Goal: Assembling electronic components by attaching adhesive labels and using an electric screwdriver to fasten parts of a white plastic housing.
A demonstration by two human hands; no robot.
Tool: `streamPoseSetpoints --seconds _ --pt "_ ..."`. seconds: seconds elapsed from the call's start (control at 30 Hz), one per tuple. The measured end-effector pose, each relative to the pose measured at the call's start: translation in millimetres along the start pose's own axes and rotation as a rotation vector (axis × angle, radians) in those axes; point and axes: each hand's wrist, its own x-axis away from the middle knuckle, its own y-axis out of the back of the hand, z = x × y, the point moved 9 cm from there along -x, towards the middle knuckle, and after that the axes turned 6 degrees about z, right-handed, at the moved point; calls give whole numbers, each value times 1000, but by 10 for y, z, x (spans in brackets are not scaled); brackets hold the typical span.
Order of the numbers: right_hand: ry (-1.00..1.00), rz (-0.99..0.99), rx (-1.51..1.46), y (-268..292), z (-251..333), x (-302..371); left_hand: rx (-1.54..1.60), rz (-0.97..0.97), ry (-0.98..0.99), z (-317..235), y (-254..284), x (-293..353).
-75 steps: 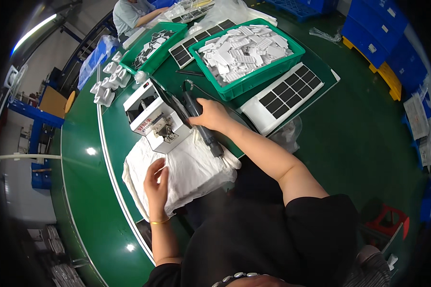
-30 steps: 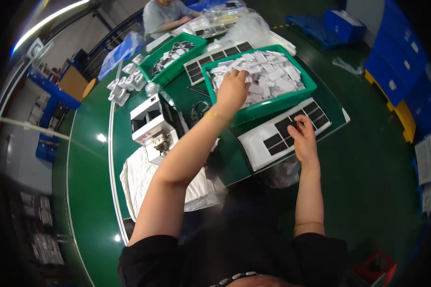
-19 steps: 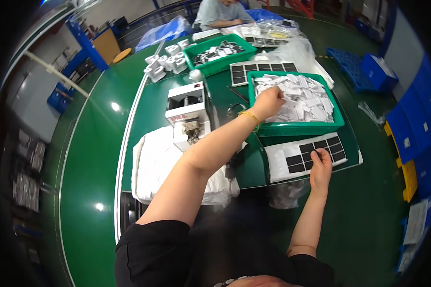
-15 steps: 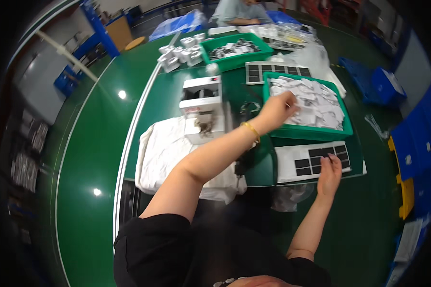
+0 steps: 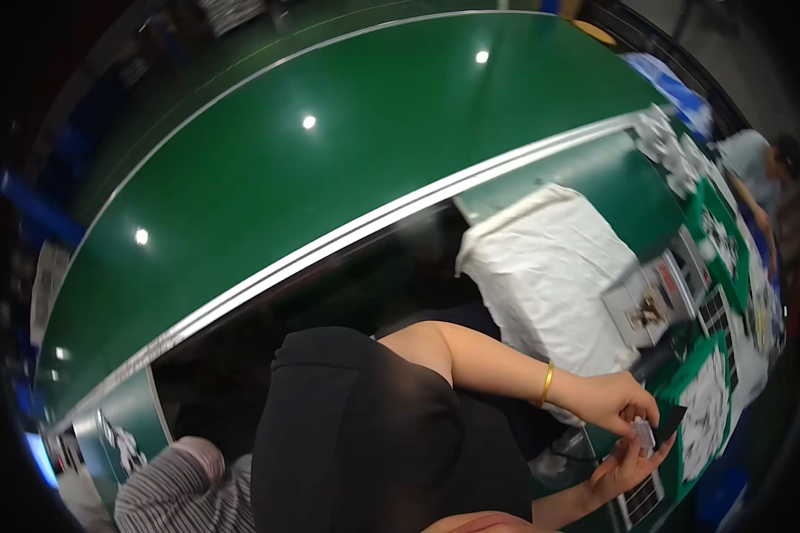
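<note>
- Green desk: runs along the right side, carrying everything handled here.
- White cloth: spread over the desk's near edge, to the left of the trays.
- Nearer tray: green, at the far right just past the hands, heaped with white pieces. Judging by that heap, most of the work seems left.
- Farther tray: green, beyond the machine; blurred dark and white bits lie inside. Whether those are finished, I cannot tell.
- White machine: boxy, touching the cloth's right edge.
- Sheet of black squares: near right, partly hidden under the right arm; squares are left on it.
- Left hand: narrow grip, fingertips pinching one white piece.
- Right hand: fingers curled up at that piece; how firmly its grip closes is unclear.
- White piece: out of the heap, between both hands.
- Dark square: just beside the piece; I cannot tell whether it is held or attached, so this piece looks unfinished.
</note>
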Motion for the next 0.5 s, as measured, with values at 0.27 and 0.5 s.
streamPoseSetpoints --seconds 0.27,0.5 --pt "-101 352 -79 -821 -306 -116 -62 -168 -42 -302 715 617" --pt "17 318 -47 -831 -233 -351 11 -264 101 -134 1121 899"
